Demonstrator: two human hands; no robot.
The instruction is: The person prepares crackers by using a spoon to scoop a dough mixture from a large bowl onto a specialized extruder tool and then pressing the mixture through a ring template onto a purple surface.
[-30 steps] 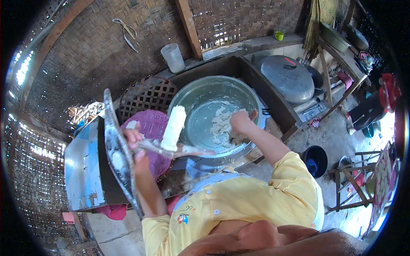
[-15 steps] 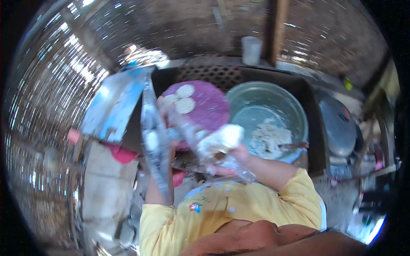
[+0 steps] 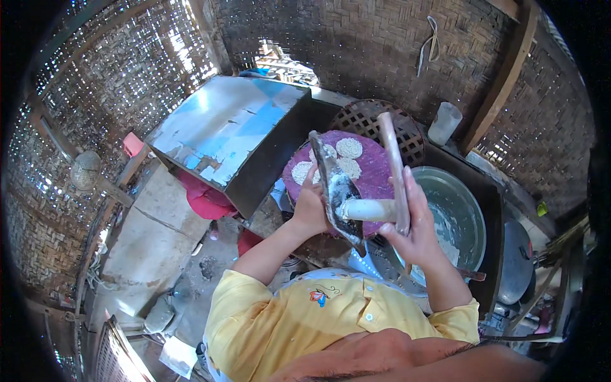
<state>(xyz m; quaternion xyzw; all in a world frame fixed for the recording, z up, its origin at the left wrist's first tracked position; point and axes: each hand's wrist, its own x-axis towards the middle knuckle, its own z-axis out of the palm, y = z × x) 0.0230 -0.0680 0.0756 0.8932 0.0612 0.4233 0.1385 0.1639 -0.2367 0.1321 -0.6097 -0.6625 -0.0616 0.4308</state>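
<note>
My left hand (image 3: 310,207) grips the edge of a dark, white-smeared board (image 3: 337,181). A white tube (image 3: 369,209) sticks out from the board toward my right hand. My right hand (image 3: 419,229) is closed round a wooden crossbar handle (image 3: 393,169) at the tube's other end, so both hands hold one press-like tool between them. Just beyond it is a round purple mat (image 3: 377,156) with several flat, round white dough pieces (image 3: 349,148). At my right stands a green basin (image 3: 480,219) with white dough or paste inside, partly hidden by my right hand and forearm.
A box-like piece with a peeling blue-and-white top (image 3: 235,127) stands left of the mat. Behind the mat leans an open-weave basket (image 3: 407,130), near a translucent cup (image 3: 444,124). A large metal pot (image 3: 514,261) is at far right. Woven walls (image 3: 356,38) enclose the space.
The blurred tool has come together in front of me, its crossbar now upright in my right hand. A clear plastic piece near my hands is no longer visible. My view has turned left.
</note>
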